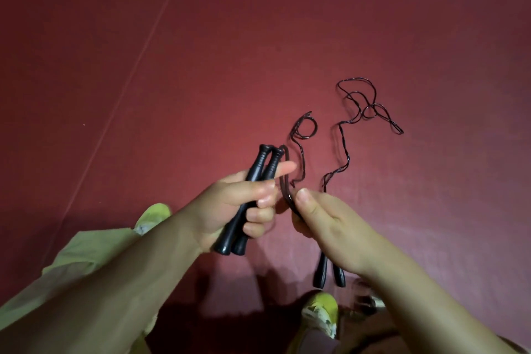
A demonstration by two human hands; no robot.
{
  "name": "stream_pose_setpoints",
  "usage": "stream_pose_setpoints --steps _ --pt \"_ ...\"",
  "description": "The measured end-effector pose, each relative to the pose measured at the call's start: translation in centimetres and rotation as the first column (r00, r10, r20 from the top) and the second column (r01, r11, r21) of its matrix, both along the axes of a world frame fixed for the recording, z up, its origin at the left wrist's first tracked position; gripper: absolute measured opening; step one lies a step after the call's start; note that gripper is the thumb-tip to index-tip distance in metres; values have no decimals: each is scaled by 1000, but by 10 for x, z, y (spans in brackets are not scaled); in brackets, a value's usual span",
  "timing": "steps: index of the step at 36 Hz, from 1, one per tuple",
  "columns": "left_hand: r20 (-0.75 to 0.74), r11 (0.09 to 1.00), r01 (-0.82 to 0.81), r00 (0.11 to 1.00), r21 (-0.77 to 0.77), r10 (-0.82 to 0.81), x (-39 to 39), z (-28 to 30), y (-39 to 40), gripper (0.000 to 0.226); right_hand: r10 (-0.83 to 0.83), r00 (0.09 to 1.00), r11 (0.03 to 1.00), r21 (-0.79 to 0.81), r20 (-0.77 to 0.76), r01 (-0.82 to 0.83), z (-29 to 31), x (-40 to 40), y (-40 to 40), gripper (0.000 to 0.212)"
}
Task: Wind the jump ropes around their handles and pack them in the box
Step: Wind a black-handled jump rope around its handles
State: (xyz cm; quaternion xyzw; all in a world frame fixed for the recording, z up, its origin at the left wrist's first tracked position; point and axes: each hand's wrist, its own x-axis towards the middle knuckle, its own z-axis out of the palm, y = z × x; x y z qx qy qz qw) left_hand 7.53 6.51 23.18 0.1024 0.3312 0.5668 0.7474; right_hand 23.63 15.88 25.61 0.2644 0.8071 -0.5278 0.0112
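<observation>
- My left hand (238,204) is gripping a pair of black handles (253,190) side by side, fingers curled round their middles, forefinger sticking out.
- My right hand (324,224) is pinching the black rope (287,181) just beside those handles, thumb on top.
- From that pinch the rope is trailing away over the red floor (172,66) in loose curls.
- A second pair of handles (329,273) is lying on the floor below my right wrist, partly hidden.
- My yellow-green shoes (320,313) are showing near the bottom.
</observation>
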Motion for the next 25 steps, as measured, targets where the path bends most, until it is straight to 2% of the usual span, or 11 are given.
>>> stream_pose_setpoints --steps 2,4,7,9,11,13,14,16,19,22,25 --pt "-193 997 8 981 -79 -23 -2 2 1 47 73 994 988 130 87 -84 7 1 2 47" --pt "-360 989 38 929 -142 -88 -5 1 2 41 137 975 949 259 174 -180 15 1 4 36" --pt "-567 966 133 789 -220 -238 -3 -2 1 31 130 973 923 336 192 -190 23 1 7 15" --pt "-659 934 233 663 -270 -355 2 -5 0 21 106 982 941 303 154 -149 25 2 10 7" --pt "-687 888 345 565 -305 -456 10 -9 -2 18 94 990 966 229 108 -117 24 3 12 4" --pt "-673 843 438 524 -313 -522 17 -10 -3 19 94 994 989 106 53 -99 22 3 13 13" --pt "-663 821 484 513 -302 -546 20 -9 -3 23 85 996 996 -4 12 -85 18 4 14 15" --pt "-628 774 584 512 -246 -586 25 -7 -3 32 19 998 967 -253 -66 -35 6 5 18 14" --pt "-544 729 669 562 -144 -623 28 -7 -4 33 -90 993 829 -559 -80 29 -15 8 22 22" --pt "-435 709 705 635 -10 -638 25 -7 -6 34 -84 992 659 -752 -96 -17 -32 8 20 34" --pt "-288 780 620 765 84 -577 16 -7 -7 34 -166 977 545 -838 -133 -21 -33 5 18 28"
